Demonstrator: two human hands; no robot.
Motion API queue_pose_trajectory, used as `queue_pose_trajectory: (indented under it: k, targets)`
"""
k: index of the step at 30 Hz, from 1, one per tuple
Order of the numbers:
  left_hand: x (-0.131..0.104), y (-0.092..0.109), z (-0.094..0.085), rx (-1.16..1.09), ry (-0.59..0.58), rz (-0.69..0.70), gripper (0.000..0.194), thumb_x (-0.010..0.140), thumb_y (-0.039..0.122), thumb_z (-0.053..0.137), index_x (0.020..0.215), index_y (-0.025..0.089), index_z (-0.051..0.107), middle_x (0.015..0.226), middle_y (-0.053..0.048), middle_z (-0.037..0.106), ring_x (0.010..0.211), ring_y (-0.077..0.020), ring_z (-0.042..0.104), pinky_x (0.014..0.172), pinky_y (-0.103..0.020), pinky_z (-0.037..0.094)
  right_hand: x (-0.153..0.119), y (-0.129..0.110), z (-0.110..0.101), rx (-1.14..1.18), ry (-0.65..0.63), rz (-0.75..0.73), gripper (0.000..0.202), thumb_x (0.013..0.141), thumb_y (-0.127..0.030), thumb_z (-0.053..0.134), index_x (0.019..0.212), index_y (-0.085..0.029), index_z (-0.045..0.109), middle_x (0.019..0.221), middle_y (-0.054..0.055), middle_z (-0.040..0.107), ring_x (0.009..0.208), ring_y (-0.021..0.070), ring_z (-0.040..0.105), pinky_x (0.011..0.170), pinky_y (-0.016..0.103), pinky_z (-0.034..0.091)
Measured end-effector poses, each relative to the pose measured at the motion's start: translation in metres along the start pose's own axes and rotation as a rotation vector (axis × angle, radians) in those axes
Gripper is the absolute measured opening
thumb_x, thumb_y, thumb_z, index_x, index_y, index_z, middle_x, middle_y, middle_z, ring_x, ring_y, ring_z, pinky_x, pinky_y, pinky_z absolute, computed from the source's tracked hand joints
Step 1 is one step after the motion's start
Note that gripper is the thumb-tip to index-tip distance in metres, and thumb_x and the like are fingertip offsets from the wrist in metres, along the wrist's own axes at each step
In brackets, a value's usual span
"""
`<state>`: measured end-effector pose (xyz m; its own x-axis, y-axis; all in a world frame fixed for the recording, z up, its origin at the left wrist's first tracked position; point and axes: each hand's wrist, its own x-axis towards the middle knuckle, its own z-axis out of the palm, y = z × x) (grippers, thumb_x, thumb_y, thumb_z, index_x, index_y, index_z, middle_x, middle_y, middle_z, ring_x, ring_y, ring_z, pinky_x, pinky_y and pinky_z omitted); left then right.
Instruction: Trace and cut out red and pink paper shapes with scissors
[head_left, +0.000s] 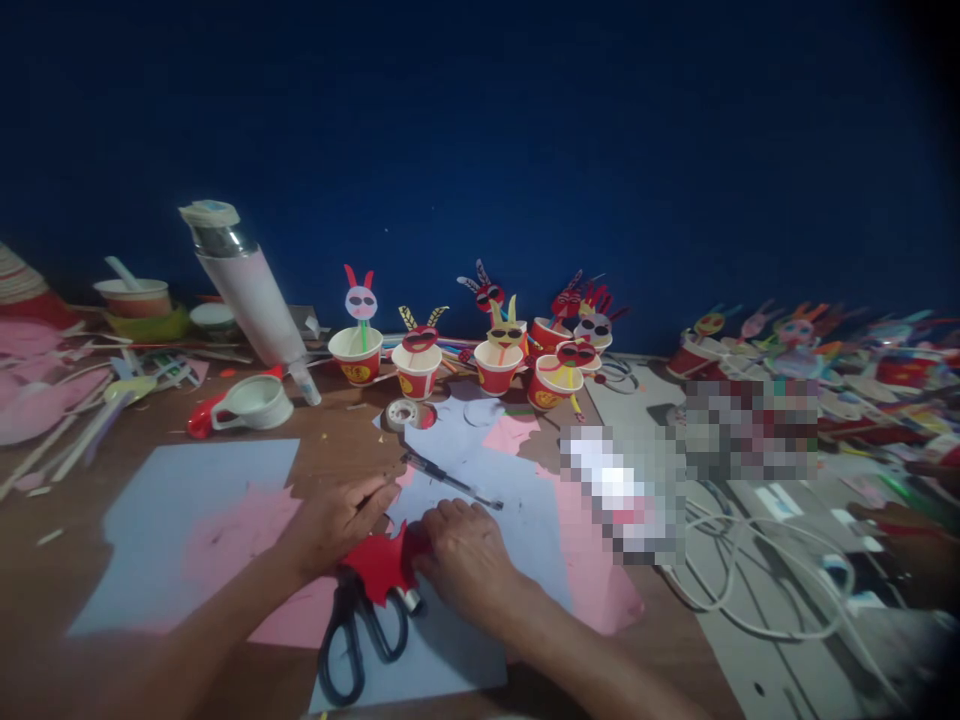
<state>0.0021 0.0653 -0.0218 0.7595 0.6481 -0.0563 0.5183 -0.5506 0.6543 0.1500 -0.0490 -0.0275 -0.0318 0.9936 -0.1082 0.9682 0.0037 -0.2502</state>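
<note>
Near the centre, the left hand and right hand are flanking red paper beside scissors, fingers bent; whether they are pinching it, I cannot tell. Paper shaping is seemingly underway, the next move probably needing steadiness.

Looks forward and down from head height, close over left hand and right hand, facing a blue wall.

Scissors before pen — cups behind both
</note>
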Motion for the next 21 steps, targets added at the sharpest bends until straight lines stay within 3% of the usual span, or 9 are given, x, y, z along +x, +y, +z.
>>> queue_pose_trajectory:
  k: [4,10,17,21]
  targets:
    - [0.000,-0.003,0.001,0.009,0.008,-0.013,0.036,0.092,0.038,0.033,0.072,0.019,0.056,0.065,0.002,0.063,0.063,-0.0143,0.055,0.061,-0.023,0.037,-0.002,0.000,0.003,-0.003,0.005,-0.038,0.010,0.082,-0.023,0.058,0.084,-0.015,0.063,0.084,0.008,0.066,0.083,0.0227,0.058,0.071,0.034,0.039]
    - [-0.001,-0.004,0.001,-0.029,0.024,-0.035,0.036,0.092,0.041,0.032,0.082,0.019,0.060,0.075,0.001,0.066,0.070,-0.0150,0.059,0.064,-0.022,0.040,-0.005,0.004,-0.002,-0.006,0.042,-0.100,0.020,0.080,-0.028,0.060,0.097,-0.017,0.060,0.094,0.008,0.062,0.088,0.0244,0.054,0.071,0.034,0.038]
    - [0.000,0.000,-0.001,-0.034,-0.009,-0.059,0.037,0.091,0.042,0.032,0.076,0.020,0.058,0.067,0.002,0.064,0.065,-0.0150,0.059,0.061,-0.022,0.040,-0.001,0.002,0.008,0.002,0.051,-0.130,0.008,0.078,-0.018,0.059,0.084,-0.014,0.062,0.086,0.010,0.062,0.082,0.0239,0.055,0.069,0.035,0.040]
    - [-0.001,0.000,-0.002,-0.041,-0.004,-0.071,0.039,0.091,0.043,0.032,0.082,0.019,0.061,0.075,-0.001,0.067,0.074,-0.0165,0.061,0.066,-0.023,0.042,-0.013,0.004,-0.011,0.058,0.092,-0.152,0.008,0.081,-0.021,0.059,0.087,-0.018,0.064,0.085,0.005,0.064,0.081,0.0208,0.057,0.070,0.032,0.042]
